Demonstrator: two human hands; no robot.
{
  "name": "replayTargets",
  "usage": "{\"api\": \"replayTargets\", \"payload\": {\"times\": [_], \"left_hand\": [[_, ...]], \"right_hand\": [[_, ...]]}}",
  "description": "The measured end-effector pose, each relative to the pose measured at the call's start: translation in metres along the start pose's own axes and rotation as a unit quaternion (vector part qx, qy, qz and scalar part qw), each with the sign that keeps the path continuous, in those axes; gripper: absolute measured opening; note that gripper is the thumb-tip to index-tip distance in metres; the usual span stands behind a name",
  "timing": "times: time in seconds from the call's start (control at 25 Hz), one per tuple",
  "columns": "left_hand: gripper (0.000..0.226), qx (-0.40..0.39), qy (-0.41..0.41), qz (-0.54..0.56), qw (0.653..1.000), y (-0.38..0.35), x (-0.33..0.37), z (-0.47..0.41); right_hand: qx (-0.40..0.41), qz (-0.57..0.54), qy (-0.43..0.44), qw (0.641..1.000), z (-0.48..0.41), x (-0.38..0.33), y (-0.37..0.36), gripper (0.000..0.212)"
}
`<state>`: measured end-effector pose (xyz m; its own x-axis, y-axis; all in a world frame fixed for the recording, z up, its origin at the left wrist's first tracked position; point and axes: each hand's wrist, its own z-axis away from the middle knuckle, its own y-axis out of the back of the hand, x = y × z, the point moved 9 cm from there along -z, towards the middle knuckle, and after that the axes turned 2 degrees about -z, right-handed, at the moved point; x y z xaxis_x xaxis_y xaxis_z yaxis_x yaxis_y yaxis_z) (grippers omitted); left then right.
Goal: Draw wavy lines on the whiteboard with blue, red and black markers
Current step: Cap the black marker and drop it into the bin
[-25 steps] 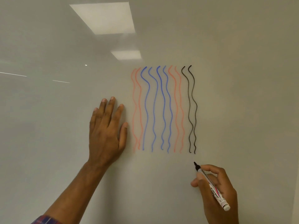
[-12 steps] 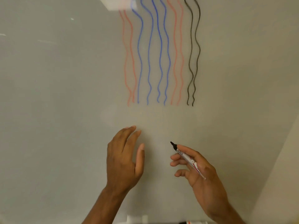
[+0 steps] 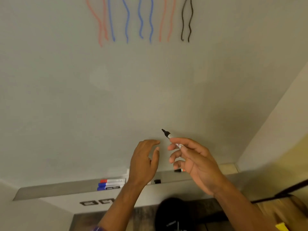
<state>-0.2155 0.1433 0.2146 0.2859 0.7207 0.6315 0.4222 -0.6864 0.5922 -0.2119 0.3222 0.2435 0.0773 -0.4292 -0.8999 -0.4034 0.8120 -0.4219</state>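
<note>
Whiteboard (image 3: 66,97) already shows red, blue and black wavy lines (image 3: 141,22); my right hand (image 3: 196,164) grips the uncapped black marker (image 3: 168,135), left hand (image 3: 145,160) open, drawing apparently finished.

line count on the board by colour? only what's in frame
Red wavy lines: 4
Blue wavy lines: 4
Black wavy lines: 2
Total: 10, all cut off by the top edge of the frame. The black marker is uncapped in the right hand.
</note>
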Motion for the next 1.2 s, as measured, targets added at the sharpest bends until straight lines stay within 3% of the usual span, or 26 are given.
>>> {"api": "replayTargets", "payload": {"times": [0.2,0.36,0.6,0.72,0.88,1.2], "left_hand": [[0.025,-0.132,0.064,-0.050,0.988,-0.062,-0.071,0.040],[0.022,-0.229,0.100,-0.139,0.958,-0.106,-0.116,0.069],[0.017,-0.323,0.104,-0.242,0.909,-0.156,-0.153,0.089],[0.009,-0.345,0.092,-0.267,0.895,-0.170,-0.159,0.091],[0.010,-0.354,0.074,-0.293,0.885,-0.179,-0.162,0.094],[0.020,-0.380,0.065,-0.309,0.870,-0.189,-0.164,0.103]], "right_hand": [[0.002,-0.009,-0.073,0.997,0.016,0.031,0.019,0.046],[0.055,0.057,-0.103,0.992,0.020,0.053,0.036,0.027],[0.072,0.148,-0.129,0.978,0.018,0.065,0.051,0.017],[0.080,0.143,-0.136,0.977,0.018,0.067,0.053,0.011],[0.084,0.145,-0.152,0.974,0.019,0.072,0.055,0.019],[0.088,0.157,-0.158,0.971,0.018,0.076,0.060,0.018]]}}
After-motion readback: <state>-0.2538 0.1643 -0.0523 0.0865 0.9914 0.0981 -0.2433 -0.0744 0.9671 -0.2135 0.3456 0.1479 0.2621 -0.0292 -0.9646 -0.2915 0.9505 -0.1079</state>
